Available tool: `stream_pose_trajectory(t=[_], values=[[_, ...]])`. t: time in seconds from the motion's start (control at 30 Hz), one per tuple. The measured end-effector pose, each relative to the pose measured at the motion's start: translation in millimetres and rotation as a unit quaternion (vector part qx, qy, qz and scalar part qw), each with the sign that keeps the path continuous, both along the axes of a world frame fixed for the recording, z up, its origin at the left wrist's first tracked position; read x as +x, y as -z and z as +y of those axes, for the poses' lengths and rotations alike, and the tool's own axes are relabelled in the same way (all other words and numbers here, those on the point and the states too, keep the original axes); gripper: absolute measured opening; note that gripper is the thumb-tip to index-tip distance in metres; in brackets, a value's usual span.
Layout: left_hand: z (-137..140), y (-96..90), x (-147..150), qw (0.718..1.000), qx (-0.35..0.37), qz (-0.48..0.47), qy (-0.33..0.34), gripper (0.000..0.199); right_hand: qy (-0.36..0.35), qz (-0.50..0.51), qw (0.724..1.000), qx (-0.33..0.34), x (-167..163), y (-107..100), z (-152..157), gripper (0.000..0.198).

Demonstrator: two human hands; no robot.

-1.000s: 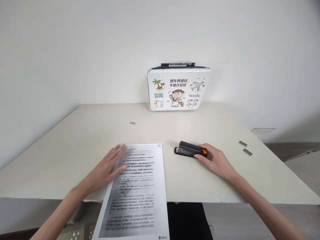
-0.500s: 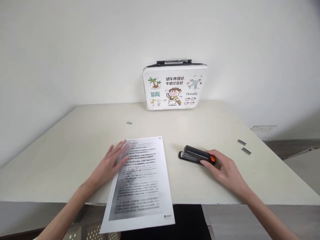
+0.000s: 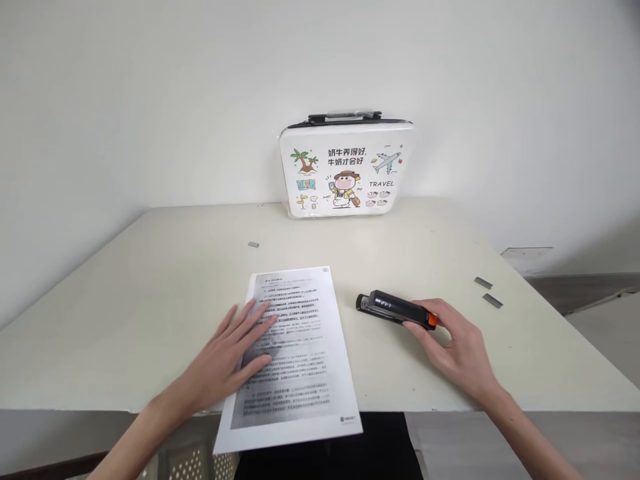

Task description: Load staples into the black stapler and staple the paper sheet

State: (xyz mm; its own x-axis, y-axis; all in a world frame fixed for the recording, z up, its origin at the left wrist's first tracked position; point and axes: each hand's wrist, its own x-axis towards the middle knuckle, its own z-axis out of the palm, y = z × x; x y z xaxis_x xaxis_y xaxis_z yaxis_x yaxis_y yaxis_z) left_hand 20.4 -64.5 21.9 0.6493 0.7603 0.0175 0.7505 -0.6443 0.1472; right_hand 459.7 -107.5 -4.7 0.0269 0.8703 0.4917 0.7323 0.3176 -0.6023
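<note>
A printed sheet of paper [image 3: 295,353] lies on the table, its lower end sticking out past the front edge. My left hand [image 3: 233,350] rests flat on the paper's left side, fingers spread, covering part of the text. To the right of the sheet is a black stapler [image 3: 395,308] with an orange part at its rear end. My right hand [image 3: 457,343] grips that rear end between thumb and fingers. The stapler's front points left toward the paper, and a gap of table lies between them.
A white case [image 3: 345,167] with cartoon prints and a black handle stands against the wall at the back. One grey staple strip [image 3: 253,244] lies left of it; two more staple strips [image 3: 483,283] lie near the table's [image 3: 150,280] right edge.
The paper has shifted slightly right and away from me. My left hand has slid down along it and lies flatter. The stapler, still in my right hand, has turned a little.
</note>
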Motion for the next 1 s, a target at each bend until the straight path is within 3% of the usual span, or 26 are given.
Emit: stream_pose_trajectory(t=[0.17, 0.4, 0.63, 0.8, 1.0], values=[[30.6, 2.7, 46.2, 1.0, -0.01, -0.002, 0.019, 0.067, 0.011, 0.013, 1.0, 0.019, -1.8, -2.3, 0.5, 0.019], [74.6, 14.5, 136.3, 0.998, -0.023, -0.02, 0.046, 0.066, 0.014, 0.018, 0.999, 0.038, -3.7, -2.9, 1.9, 0.021], [99.6, 29.3, 218.8, 0.995, -0.025, -0.042, 0.086, 0.07, 0.048, 0.002, 0.996, 0.07, -1.5, -0.3, 6.1, 0.019], [105.8, 36.2, 240.3, 0.995, -0.024, -0.057, 0.084, 0.069, 0.074, 0.001, 0.993, 0.089, -2.2, 0.9, 6.9, 0.021], [102.6, 30.6, 230.5, 0.992, -0.024, -0.081, 0.096, 0.063, 0.068, -0.01, 0.993, 0.094, -3.3, -0.7, 5.8, 0.019]])
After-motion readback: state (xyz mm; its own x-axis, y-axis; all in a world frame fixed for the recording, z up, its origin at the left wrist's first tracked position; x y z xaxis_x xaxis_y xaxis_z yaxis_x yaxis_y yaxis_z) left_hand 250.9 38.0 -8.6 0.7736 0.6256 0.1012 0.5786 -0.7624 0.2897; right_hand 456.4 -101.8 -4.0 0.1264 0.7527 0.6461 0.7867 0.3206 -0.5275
